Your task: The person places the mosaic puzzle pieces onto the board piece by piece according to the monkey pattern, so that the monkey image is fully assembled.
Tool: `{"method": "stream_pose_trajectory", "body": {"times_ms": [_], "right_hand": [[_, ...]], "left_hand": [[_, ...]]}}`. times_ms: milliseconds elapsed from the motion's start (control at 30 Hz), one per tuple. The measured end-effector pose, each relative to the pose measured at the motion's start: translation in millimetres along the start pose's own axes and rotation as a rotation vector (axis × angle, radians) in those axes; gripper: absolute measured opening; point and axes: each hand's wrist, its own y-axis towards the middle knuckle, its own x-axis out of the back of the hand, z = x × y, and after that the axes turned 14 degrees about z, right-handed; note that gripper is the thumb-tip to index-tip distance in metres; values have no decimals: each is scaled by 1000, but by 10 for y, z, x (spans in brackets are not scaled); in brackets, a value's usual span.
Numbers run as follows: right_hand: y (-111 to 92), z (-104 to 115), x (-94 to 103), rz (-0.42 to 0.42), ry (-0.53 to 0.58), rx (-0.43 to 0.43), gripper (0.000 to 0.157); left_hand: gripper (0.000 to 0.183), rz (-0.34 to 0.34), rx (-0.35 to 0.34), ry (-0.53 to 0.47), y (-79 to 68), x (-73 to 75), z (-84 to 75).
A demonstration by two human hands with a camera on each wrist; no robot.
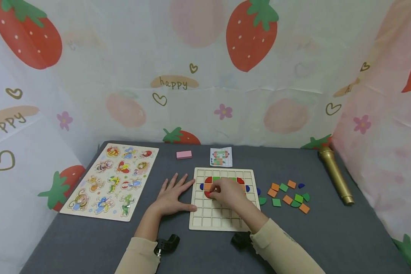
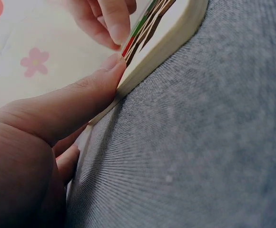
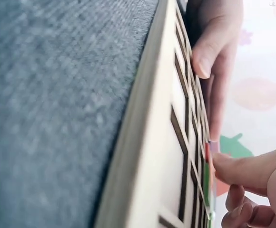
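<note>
A pale wooden grid board [image 1: 202, 222] lies on the dark cloth, its upper cells filled with red, green, orange and blue pieces. My left hand [image 1: 171, 196] rests spread on the cloth at the board's left side. Its thumb [image 2: 93, 88] touches the edge of the board. Over the grid, my right hand [image 1: 227, 191] has its fingers curled and pinches a red rounded piece [image 1: 207, 194] at board level. In the right wrist view its thumb [image 3: 238, 168] tip meets the red and green pieces, while the other fingers bend inward. The palm hides part of the pattern.
Right of the board lie several loose orange squares [image 1: 287, 199], green pieces [image 1: 276, 202] and blue pieces [image 1: 301, 185]. Behind it are a pattern card [image 1: 221, 156] and a pink block [image 1: 183, 155]. An insect puzzle board [image 1: 118, 171] lies left, a gold cylinder [image 1: 336, 177] right.
</note>
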Motion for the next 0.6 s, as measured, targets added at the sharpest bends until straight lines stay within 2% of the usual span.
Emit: {"method": "stream_pose_trajectory", "body": {"times_ms": [300, 600], "right_hand": [[-297, -112, 107, -98, 46, 23, 8], [-556, -414, 260, -136, 86, -25, 9]], "left_hand": [[101, 7, -1, -8, -4, -1, -3], [101, 4, -2, -5, 10, -10, 11]]}}
